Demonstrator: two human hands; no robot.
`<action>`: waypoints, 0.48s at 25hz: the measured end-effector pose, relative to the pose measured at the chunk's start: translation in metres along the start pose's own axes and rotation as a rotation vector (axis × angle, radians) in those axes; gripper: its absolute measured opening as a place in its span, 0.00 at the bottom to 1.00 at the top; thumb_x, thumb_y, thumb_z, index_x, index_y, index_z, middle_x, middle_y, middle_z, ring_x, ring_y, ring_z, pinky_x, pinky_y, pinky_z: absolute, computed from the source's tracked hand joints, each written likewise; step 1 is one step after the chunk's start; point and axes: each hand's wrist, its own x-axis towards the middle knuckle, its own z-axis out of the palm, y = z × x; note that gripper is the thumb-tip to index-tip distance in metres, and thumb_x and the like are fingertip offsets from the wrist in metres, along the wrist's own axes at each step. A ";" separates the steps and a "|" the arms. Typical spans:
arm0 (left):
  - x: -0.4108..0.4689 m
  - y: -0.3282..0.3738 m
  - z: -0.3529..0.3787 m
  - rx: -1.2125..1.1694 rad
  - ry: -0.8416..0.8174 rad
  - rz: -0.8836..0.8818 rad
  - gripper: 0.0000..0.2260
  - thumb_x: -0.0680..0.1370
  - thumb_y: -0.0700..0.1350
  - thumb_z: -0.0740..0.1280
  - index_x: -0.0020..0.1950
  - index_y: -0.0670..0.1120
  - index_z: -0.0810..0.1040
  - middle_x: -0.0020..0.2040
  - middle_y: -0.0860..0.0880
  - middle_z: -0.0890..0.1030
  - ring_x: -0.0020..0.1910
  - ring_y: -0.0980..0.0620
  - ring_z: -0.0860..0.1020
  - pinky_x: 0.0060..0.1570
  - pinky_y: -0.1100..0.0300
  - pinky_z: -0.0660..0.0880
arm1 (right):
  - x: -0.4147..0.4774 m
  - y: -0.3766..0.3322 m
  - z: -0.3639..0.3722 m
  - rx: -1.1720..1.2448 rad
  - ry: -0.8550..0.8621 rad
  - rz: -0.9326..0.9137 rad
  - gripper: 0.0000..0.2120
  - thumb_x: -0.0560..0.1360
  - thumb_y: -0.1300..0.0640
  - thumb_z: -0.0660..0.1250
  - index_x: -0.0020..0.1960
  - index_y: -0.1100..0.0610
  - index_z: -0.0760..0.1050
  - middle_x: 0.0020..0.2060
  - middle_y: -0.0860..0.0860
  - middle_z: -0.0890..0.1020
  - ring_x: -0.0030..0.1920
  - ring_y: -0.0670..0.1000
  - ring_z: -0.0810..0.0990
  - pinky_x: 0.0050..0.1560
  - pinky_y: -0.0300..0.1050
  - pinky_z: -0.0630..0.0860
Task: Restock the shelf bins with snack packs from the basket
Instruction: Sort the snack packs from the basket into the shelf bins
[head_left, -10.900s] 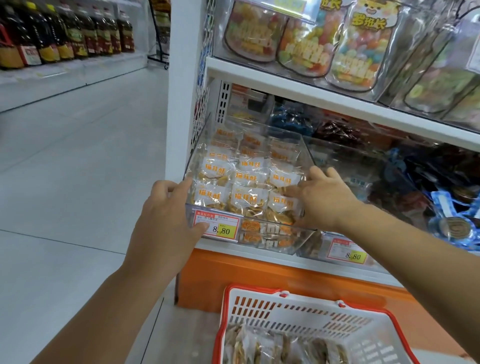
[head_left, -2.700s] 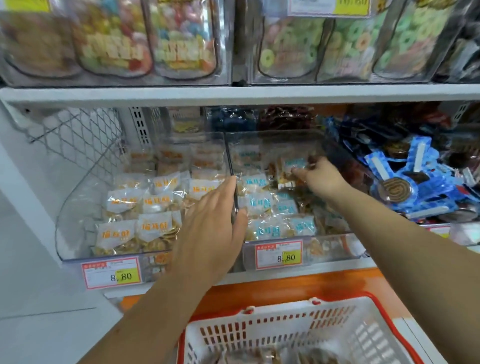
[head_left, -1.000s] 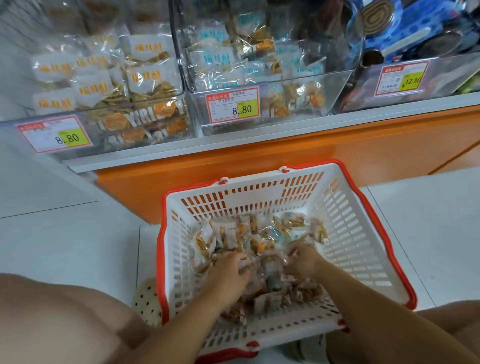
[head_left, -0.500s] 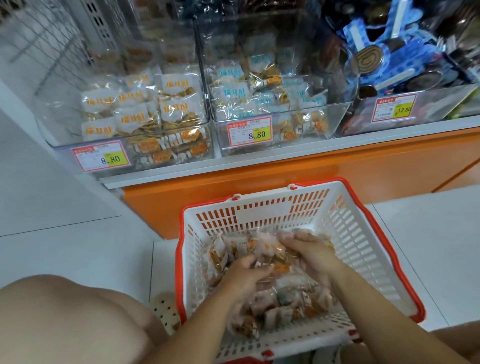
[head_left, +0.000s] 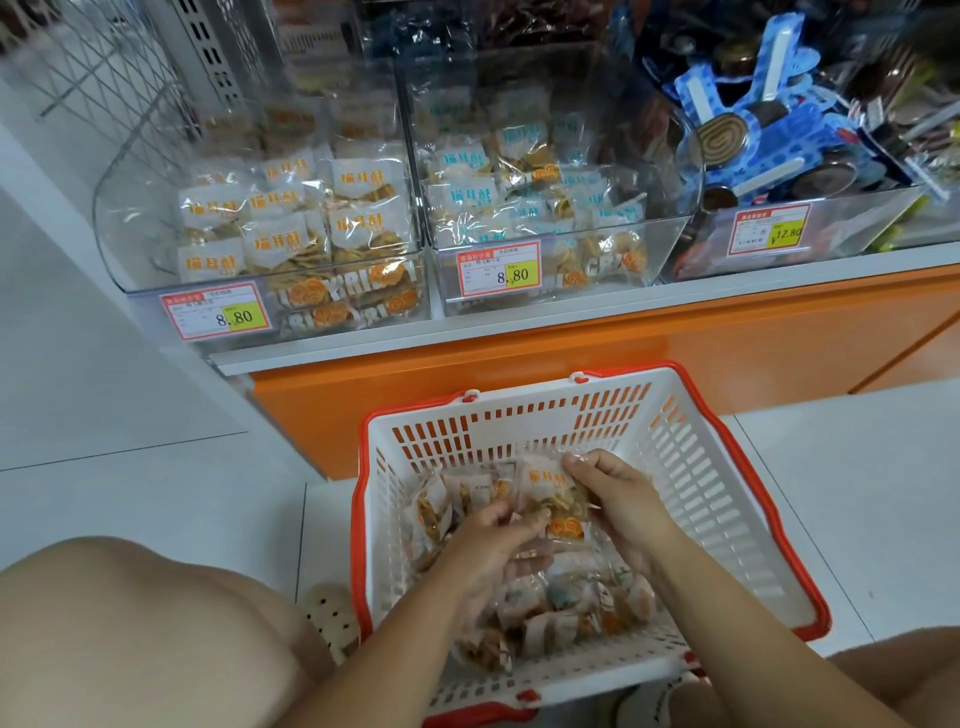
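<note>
A white basket with a red rim (head_left: 691, 467) stands on the floor below the shelf, with several clear snack packs (head_left: 561, 613) in it. Both hands are inside it. My right hand (head_left: 618, 499) pinches the top of an orange-lettered snack pack (head_left: 553, 493). My left hand (head_left: 493, 545) grips the lower edge of that pack along with other packs under its palm. On the shelf above, the left clear bin (head_left: 156, 171) holds orange-lettered packs and the middle clear bin (head_left: 670, 239) holds blue-lettered packs.
A third bin (head_left: 831, 228) at the right holds blue-wrapped swirl snacks, with a 12.80 tag. An orange shelf base (head_left: 519, 353) runs behind the basket. My bare knees are at the lower left (head_left: 130, 623) and lower right. White floor tiles lie all around.
The view has tilted up a little toward the shelf. Both hands have lifted slightly in the basket, and an orange-lettered pack now shows between them.
</note>
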 end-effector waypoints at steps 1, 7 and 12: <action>-0.002 0.004 0.002 0.012 0.006 0.042 0.19 0.70 0.47 0.75 0.60 0.46 0.78 0.54 0.45 0.84 0.53 0.45 0.84 0.50 0.51 0.81 | -0.002 -0.001 0.001 -0.019 0.003 -0.011 0.10 0.76 0.58 0.69 0.37 0.58 0.73 0.36 0.57 0.79 0.34 0.51 0.79 0.36 0.42 0.78; -0.037 0.047 0.002 0.134 0.232 0.311 0.18 0.72 0.56 0.70 0.61 0.54 0.76 0.53 0.54 0.81 0.43 0.57 0.84 0.40 0.61 0.81 | -0.023 -0.031 0.029 0.001 -0.213 -0.039 0.16 0.73 0.56 0.70 0.56 0.65 0.78 0.52 0.62 0.83 0.52 0.63 0.81 0.58 0.58 0.75; -0.086 0.106 -0.020 0.232 0.270 0.512 0.24 0.67 0.68 0.71 0.59 0.58 0.79 0.53 0.54 0.84 0.49 0.51 0.84 0.51 0.51 0.81 | -0.038 -0.077 0.077 -0.111 -0.332 -0.216 0.07 0.73 0.59 0.73 0.46 0.62 0.79 0.40 0.57 0.84 0.41 0.56 0.80 0.46 0.48 0.73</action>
